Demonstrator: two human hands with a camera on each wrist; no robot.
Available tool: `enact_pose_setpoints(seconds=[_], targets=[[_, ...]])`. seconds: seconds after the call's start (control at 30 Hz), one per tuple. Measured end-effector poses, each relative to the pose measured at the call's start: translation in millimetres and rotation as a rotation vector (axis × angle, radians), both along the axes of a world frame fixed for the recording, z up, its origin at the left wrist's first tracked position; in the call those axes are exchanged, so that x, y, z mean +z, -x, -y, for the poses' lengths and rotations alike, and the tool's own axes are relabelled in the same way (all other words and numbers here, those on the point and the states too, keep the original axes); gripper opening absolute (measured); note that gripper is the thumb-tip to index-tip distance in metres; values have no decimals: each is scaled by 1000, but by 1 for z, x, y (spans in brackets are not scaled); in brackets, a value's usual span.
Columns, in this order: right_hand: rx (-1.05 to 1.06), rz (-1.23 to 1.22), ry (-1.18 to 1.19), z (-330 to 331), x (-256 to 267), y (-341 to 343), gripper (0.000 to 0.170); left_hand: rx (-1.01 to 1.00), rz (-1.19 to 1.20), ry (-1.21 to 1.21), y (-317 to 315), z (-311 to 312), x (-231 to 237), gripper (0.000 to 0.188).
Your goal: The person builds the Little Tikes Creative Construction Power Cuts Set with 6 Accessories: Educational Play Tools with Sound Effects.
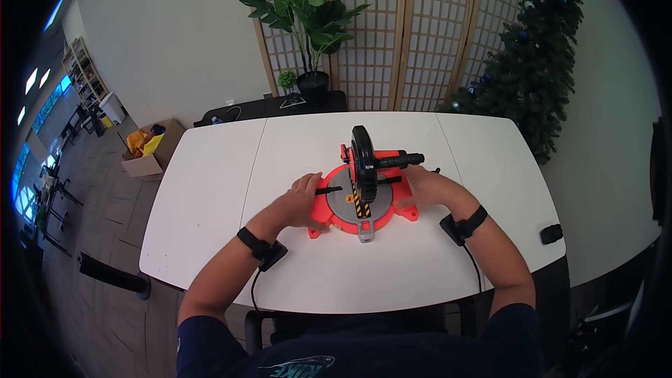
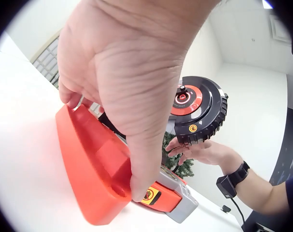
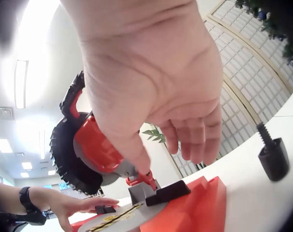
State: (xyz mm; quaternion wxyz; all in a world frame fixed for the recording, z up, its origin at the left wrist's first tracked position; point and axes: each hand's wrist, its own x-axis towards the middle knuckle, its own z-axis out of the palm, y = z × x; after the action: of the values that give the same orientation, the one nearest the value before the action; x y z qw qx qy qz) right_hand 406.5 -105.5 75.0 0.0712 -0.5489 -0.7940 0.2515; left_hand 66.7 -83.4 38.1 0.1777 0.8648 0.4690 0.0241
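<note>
Gripping the red base (image 2: 81, 164) of the toy miter saw (image 1: 363, 168), my left hand (image 1: 299, 203) held its left side between thumb and fingers. My right hand (image 1: 428, 189) hung loosely spread at the opposite side; contact I could not tell. The saw stood mid-way across the white table (image 1: 392, 273), a black screw knob (image 3: 274, 162) upright nearby.

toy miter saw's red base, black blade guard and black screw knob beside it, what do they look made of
Red base: likely moulded plastic, satin, with hollow recesses. Black blade guard: probably plastic, semi-gloss, showing soft highlights. Black screw knob: perhaps plastic, matte, one uniform colour, no metallic glint.
</note>
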Motion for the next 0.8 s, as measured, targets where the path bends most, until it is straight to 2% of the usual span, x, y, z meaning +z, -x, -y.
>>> enact_pose_setpoints(seconds=[0.03, 0.1, 0.2, 0.4, 0.53, 0.6, 0.8], targets=[[0, 0, 0, 0, -5, 0, 74, 9, 3, -4, -1, 0, 0, 136], [103, -13, -158, 0, -13, -2, 85, 17, 2, -9, -2, 1, 1, 135], [124, -4, -95, -11, -27, -5, 90, 23, 10, -19, -3, 1, 0, 133], [133, 88, -203, -8, -27, 2, 95, 14, 59, -1, -2, -1, 2, 125], [201, 61, -266, -13, -35, 1, 96, 8, 55, 18, -1, -6, 4, 119], [131, 153, -275, -12, -39, 2, 97, 10, 57, 17, 0, -10, 3, 119], [122, 100, -329, -9, -36, 4, 97, 6, 68, 20, 1, -18, 6, 116]])
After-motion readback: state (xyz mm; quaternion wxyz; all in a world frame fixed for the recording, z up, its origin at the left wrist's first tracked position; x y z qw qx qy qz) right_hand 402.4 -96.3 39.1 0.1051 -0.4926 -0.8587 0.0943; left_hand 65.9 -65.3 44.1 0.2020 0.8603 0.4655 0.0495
